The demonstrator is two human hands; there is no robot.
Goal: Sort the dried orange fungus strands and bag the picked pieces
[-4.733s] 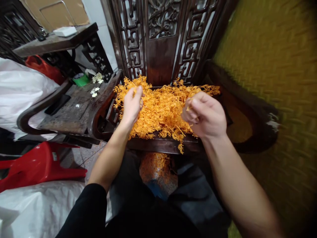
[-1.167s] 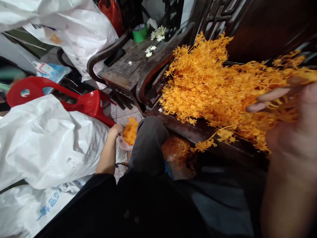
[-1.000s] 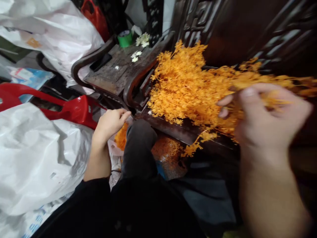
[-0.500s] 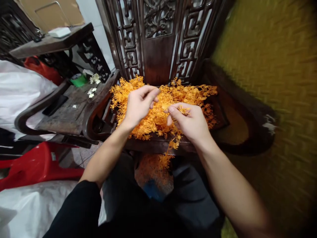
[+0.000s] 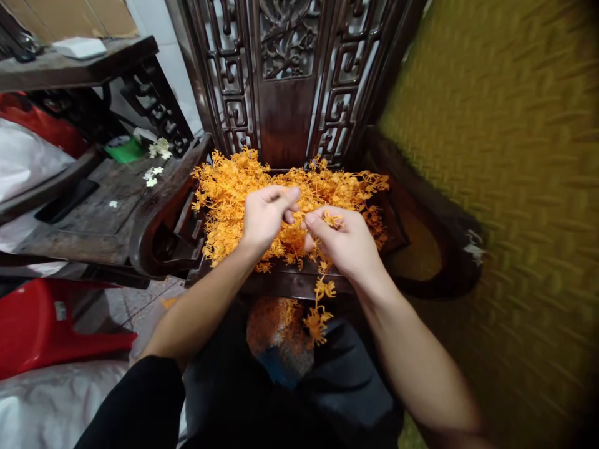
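Head view, the only one; places reckoned from the pile.

Step in hand, by judgement: fine fingertip work on a sprig (image 5: 333, 219). For best results: grip lightly in the right hand (image 5: 344, 240), pinch close to the stem with the left hand (image 5: 264, 215), and draw in short, gentle pulls. Lift clear of the pile (image 5: 229, 218) first; tangled, so probably quick to snag. Ease rather than tug, to avoid dragging more over the edge.

Pile: orange, stringy, heaped on the seat of the chair (image 5: 286, 118); beneath and beyond both hands, spreading farther out to the left of the left hand and to the right of the right.

Left hand: over the pile's middle; fingers curled, gap narrow, thumb near fingertips. Anything pinched there: cannot tell.

Right hand: over the pile's front right part, just beside the left; fingers closed around the sprig, orange tips showing.

Strand (image 5: 318, 321): orange, dangling from the pile's front, below the right hand. Link to the sprig: hidden.

Also: tape (image 5: 124, 148) and flowers (image 5: 159, 148), left of the pile; stool (image 5: 51, 330), left and nearer than the pile.
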